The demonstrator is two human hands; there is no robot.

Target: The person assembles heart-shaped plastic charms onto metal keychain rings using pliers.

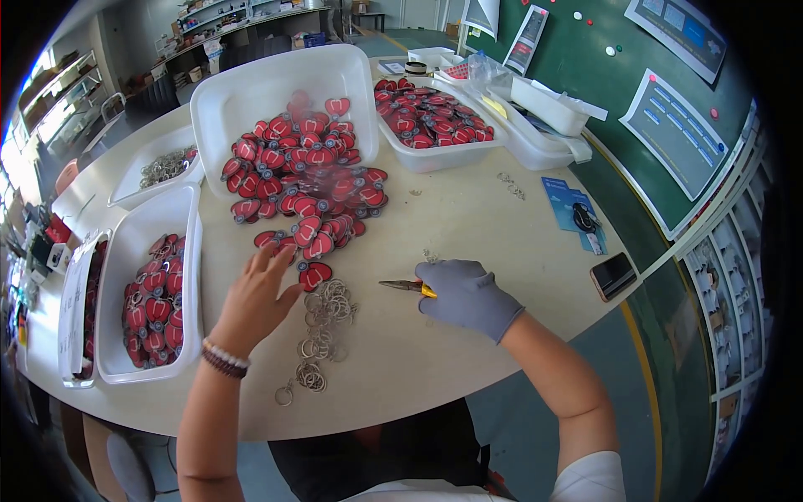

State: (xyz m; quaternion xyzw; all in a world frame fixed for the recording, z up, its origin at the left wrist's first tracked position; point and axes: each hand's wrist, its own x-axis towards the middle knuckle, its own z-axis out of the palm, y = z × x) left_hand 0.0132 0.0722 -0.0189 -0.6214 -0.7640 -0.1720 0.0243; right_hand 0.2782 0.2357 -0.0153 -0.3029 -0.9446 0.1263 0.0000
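Note:
My bare left hand (256, 299), beaded bracelets at its wrist, has its fingers spread at the near edge of a heap of red, flip-flop-shaped charms (293, 203). Its fingertips overlap one charm; whether they touch it I cannot tell. A grey glove covers my right hand (470, 297), which is closed around pliers (403, 285) with yellow handles, their jaws pointing left. One charm (315, 274) lies apart between the hands, beside a trail of metal split rings (326, 322). Small metal links (430, 255) lie just beyond the gloved hand.
A large white tub (242, 96) tips toward me, charms spilling out. Charms also fill a tub on the left (191, 259) and one at the back (435, 159). A shallow tray (125, 188) holds metal hardware. At right lie a phone (613, 277), blue cards (559, 201) and keys (585, 219).

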